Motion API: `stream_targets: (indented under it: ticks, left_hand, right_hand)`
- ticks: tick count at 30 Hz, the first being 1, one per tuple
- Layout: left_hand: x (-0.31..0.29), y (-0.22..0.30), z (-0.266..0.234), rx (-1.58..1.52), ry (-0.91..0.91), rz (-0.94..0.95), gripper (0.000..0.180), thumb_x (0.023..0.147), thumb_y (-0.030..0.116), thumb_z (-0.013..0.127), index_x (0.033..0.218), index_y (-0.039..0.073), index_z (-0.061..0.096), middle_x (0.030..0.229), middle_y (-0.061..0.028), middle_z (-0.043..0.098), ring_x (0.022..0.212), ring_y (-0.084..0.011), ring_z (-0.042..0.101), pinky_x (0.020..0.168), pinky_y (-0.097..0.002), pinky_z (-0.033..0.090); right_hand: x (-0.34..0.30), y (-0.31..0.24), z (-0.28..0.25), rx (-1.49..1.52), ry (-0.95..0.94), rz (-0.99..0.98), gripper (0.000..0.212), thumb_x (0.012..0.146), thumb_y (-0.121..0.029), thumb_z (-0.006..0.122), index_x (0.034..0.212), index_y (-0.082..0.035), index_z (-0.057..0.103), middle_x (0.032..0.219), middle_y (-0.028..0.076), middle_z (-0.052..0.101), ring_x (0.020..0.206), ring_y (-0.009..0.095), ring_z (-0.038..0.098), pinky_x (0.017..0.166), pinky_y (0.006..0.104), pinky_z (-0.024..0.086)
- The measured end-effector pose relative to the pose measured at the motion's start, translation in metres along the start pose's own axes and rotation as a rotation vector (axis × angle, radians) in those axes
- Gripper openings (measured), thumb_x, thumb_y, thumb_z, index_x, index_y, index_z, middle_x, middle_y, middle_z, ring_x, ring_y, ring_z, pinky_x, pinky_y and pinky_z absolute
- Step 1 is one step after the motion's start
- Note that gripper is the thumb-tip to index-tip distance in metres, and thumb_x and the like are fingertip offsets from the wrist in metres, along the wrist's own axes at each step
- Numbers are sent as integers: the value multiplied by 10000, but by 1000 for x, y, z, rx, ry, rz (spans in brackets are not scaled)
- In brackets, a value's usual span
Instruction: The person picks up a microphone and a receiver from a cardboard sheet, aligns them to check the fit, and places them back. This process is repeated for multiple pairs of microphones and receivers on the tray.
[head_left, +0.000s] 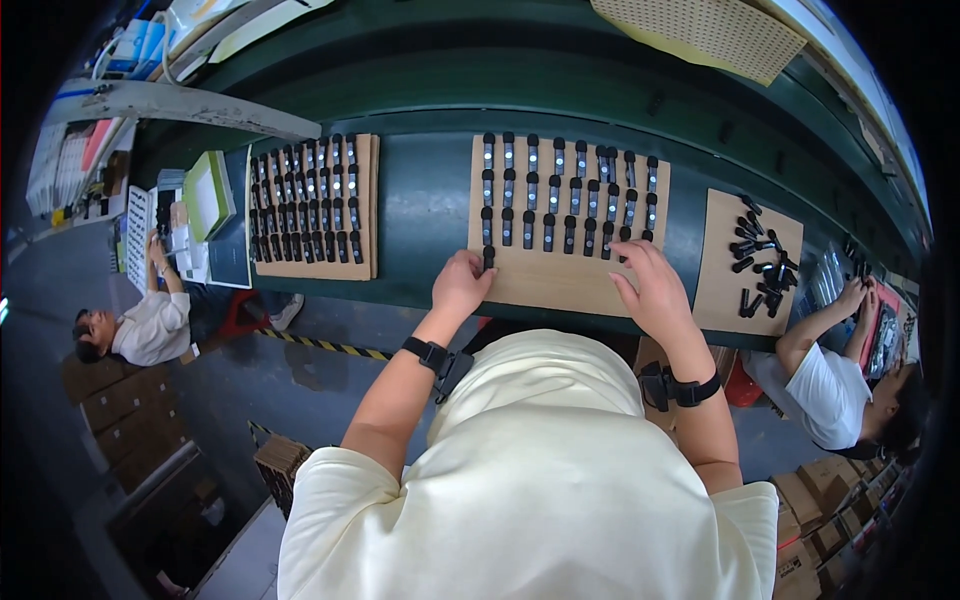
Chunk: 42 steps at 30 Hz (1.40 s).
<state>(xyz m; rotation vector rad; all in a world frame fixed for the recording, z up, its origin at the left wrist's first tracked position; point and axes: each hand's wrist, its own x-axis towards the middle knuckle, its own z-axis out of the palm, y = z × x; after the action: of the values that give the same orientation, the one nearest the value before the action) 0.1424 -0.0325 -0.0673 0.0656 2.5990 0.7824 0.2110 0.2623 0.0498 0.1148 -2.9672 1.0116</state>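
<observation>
Our left hand (463, 285), fingers curled, touches the front-row microphone (488, 257) on the cardboard (550, 280), grip unclear; our right hand (650, 285), half open, seemingly empty, reaches just beside the row behind.

The desk (425, 190) has a smooth dark surface with a soft sheen, like a coated mat. On it lie sheets of matt brown cardboard (560, 282). The small devices (553, 197) look like black plastic, with shiny faces and dull, foam-like tips. The cream shirt (590, 470) is soft, matt, creased cloth; the black wrist straps (697, 391) look like fabric. A pale beam (190, 108) seems painted metal, scuffed and chipped. The grey floor (335, 325) is smooth and faintly glossy.
</observation>
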Motion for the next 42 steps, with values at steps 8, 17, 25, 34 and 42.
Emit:
stream_targets:
  ticks: [8, 17, 25, 34, 42]
  left_hand:
    - [22, 68, -16, -247, 12, 152, 237, 847, 174, 728, 943, 3, 597, 752, -61, 631, 665, -143, 603, 632, -276, 497]
    - [74, 186, 11, -623, -129, 290, 108, 906, 94, 665, 944, 20, 595, 788, 16, 601, 699, -64, 545, 640, -221, 468]
    - [100, 216, 20, -695, -96, 222, 88, 921, 77, 642, 966, 19, 593, 837, 20, 609, 727, -48, 545, 654, -205, 459]
    - [87, 203, 17, -565, -59, 154, 90, 927, 78, 631, 974, 12, 592, 858, 3, 625, 750, -49, 554, 680, -202, 459]
    - [92, 213, 28, -331, 128, 366, 168, 883, 59, 671, 1030, 21, 598, 834, -33, 644, 731, -120, 599, 689, -252, 491]
  right_hand:
    - [1, 32, -8, 10, 39, 69, 331, 840, -47, 650, 1164, -54, 580, 1066, 138, 595, 886, 298, 623, 785, 377, 516]
    - [18, 169, -41, 164, 161, 382, 261, 844, -91, 652, 1096, -40, 608, 1017, 151, 605, 948, 341, 595, 794, 398, 504]
    - [110, 308, -50, -191, 356, 181, 288, 832, -63, 641, 1117, -80, 608, 1100, 133, 586, 1042, 338, 566, 895, 421, 486]
    - [171, 366, -48, -391, 186, 221, 324, 820, -73, 647, 1137, -127, 616, 1236, 119, 556, 1134, 336, 534, 926, 437, 477]
    - [179, 263, -50, 173, -135, 51, 191, 824, -160, 692, 980, -52, 668, 842, 112, 685, 802, 274, 659, 734, 392, 533]
